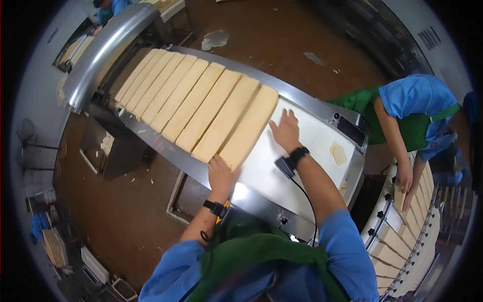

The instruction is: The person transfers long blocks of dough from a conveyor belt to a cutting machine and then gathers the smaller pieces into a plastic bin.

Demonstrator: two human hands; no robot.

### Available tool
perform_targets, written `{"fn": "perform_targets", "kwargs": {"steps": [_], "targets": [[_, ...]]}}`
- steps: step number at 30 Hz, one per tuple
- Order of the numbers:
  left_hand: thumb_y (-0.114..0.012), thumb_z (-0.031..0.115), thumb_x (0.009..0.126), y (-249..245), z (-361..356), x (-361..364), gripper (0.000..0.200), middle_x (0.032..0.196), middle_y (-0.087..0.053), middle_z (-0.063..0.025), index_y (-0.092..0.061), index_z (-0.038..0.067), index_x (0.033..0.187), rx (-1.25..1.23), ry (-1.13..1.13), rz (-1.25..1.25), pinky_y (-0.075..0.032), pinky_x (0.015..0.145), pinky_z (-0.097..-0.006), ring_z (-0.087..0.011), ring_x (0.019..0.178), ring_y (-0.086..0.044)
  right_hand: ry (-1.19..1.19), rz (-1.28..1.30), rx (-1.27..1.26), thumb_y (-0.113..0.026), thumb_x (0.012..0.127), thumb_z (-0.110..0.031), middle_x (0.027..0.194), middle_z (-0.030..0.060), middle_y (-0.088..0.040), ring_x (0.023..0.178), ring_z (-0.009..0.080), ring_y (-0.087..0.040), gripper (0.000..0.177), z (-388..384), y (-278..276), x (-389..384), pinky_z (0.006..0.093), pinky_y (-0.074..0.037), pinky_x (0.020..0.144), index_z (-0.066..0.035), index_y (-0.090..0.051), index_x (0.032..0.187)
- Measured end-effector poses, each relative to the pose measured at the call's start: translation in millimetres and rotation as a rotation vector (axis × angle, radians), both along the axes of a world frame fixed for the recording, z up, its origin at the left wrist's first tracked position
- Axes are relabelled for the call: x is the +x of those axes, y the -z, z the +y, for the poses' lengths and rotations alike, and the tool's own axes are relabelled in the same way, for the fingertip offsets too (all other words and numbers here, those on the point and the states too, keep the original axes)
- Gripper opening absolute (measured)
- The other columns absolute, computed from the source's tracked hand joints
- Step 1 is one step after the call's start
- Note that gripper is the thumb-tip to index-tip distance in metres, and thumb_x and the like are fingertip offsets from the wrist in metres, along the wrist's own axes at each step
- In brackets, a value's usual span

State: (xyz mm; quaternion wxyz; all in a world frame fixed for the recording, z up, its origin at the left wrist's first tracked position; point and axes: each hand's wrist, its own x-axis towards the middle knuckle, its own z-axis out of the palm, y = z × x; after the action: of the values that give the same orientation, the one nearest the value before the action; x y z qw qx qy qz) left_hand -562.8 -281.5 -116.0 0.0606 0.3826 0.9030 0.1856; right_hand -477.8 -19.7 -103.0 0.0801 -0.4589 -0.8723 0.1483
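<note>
Thick, pale dough strips (198, 103) lie side by side across a conveyor belt. My left hand (220, 176) is at the near end of the last dough strip (251, 123), its fingers on one side of that end and the thumb on the other. Over the bare white belt (274, 171), to the right of this strip, my right hand (287, 130) has its fingers spread and holds nothing. Both wrists wear black bands; a small device with a cable hangs at the right one.
A curved metal cover (113, 55) spans the conveyor's far left. Thin dough scraps (338, 153) rest on the belt's right part. At right, a co-worker in a green apron (372, 108) reaches over a second conveyor (397, 246) carrying flat dough pieces. Metal rails edge my conveyor.
</note>
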Motion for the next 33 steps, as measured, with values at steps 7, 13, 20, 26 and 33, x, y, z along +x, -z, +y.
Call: {"fn": "perform_targets", "kwargs": {"steps": [7, 13, 20, 26, 33], "targets": [[-0.071, 0.053, 0.077, -7.7, 3.7, -2.5, 0.094, 0.110, -0.051, -0.0229, -0.037, -0.017, 0.129, -0.186, 0.072, 0.075, -0.046, 0.086, -0.0372, -0.0340, 0.098, -0.052, 0.092, -0.029, -0.065, -0.052, 0.091, -0.052, 0.158, 0.0240, -0.014, 0.131, 0.0412, -0.040, 0.067, 25.8, -16.2, -96.4, 0.0493, -0.038, 0.106, -0.021, -0.036, 0.149], [-0.073, 0.046, 0.078, 22.6, -1.6, -2.1, 0.087, 0.109, -0.052, -0.0274, -0.037, -0.018, 0.125, -0.094, 0.270, 0.257, -0.041, 0.093, -0.0460, -0.0396, 0.101, -0.050, 0.280, 0.030, -0.296, -0.064, 0.082, -0.046, 0.148, 0.0226, -0.028, 0.125, 0.0429, -0.045, 0.071, 28.2, -32.9, -56.9, 0.0506, -0.040, 0.104, -0.015, -0.040, 0.141], [-0.083, 0.036, 0.069, -47.8, 37.3, 69.3, 0.075, 0.108, -0.046, -0.0301, -0.040, -0.007, 0.112, -0.096, 0.507, -0.444, -0.049, 0.081, -0.0522, -0.0511, 0.097, -0.055, 0.657, 0.055, -0.227, -0.069, 0.075, -0.047, 0.148, 0.0265, -0.029, 0.135, 0.0433, -0.035, 0.084, 32.2, -64.0, 129.3, 0.0488, -0.036, 0.108, -0.009, -0.037, 0.143], [-0.081, 0.038, 0.071, -95.0, 64.4, 159.6, 0.080, 0.112, -0.043, -0.0298, -0.034, -0.007, 0.117, -0.159, 0.642, -0.510, -0.051, 0.075, -0.0532, -0.0491, 0.097, -0.054, 0.972, 0.249, -0.190, -0.073, 0.073, -0.042, 0.145, 0.0333, -0.028, 0.128, 0.0484, -0.042, 0.082, 4.4, -74.4, 250.0, 0.0509, -0.042, 0.100, -0.002, -0.038, 0.135], [-0.076, 0.005, 0.069, -109.5, 96.3, 270.2, 0.085, 0.137, -0.020, -0.0363, -0.029, -0.003, 0.139, 0.166, 0.725, -0.489, -0.034, 0.107, -0.0462, -0.0485, 0.124, -0.033, 1.193, 0.587, 0.246, -0.069, 0.075, -0.036, 0.127, 0.0303, -0.041, 0.112, 0.0493, -0.050, 0.077, -40.9, -86.2, 416.8, 0.0526, -0.045, 0.094, -0.001, -0.034, 0.134]]}}
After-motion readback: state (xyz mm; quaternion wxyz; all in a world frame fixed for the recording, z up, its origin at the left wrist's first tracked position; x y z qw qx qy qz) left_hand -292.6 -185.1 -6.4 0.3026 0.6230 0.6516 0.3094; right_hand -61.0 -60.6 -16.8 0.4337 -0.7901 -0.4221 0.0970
